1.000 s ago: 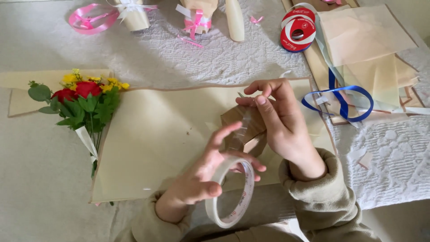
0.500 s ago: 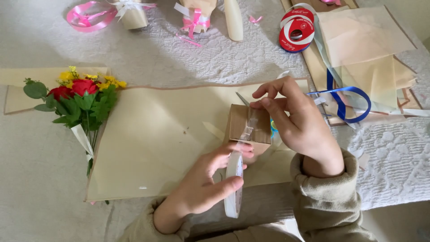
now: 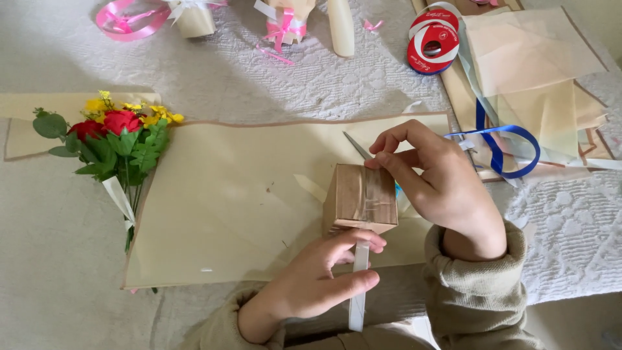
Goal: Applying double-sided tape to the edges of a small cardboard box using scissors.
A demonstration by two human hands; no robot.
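A small box wrapped in brown paper [image 3: 360, 199] stands on a large cream paper sheet [image 3: 220, 201]. My right hand [image 3: 431, 185] rests on the box's top right edge, fingertips pressing it. My left hand [image 3: 317, 280] is below the box, gripping a roll of clear tape [image 3: 358, 285] seen edge-on, with a strip of tape running up onto the box's front face. A thin grey blade [image 3: 356, 145], perhaps scissors, lies mostly hidden behind the box and my right hand.
A small bouquet of red and yellow flowers [image 3: 110, 139] lies left of the sheet. A red ribbon spool [image 3: 433, 45], blue ribbon [image 3: 499, 146], stacked cream papers [image 3: 531, 58], pink ribbon [image 3: 126, 14] and wrapped items lie at the back.
The box has been lowered and turned upright on the sheet. My left hand swung the tape roll from flat to edge-on and pulled it down below the box.
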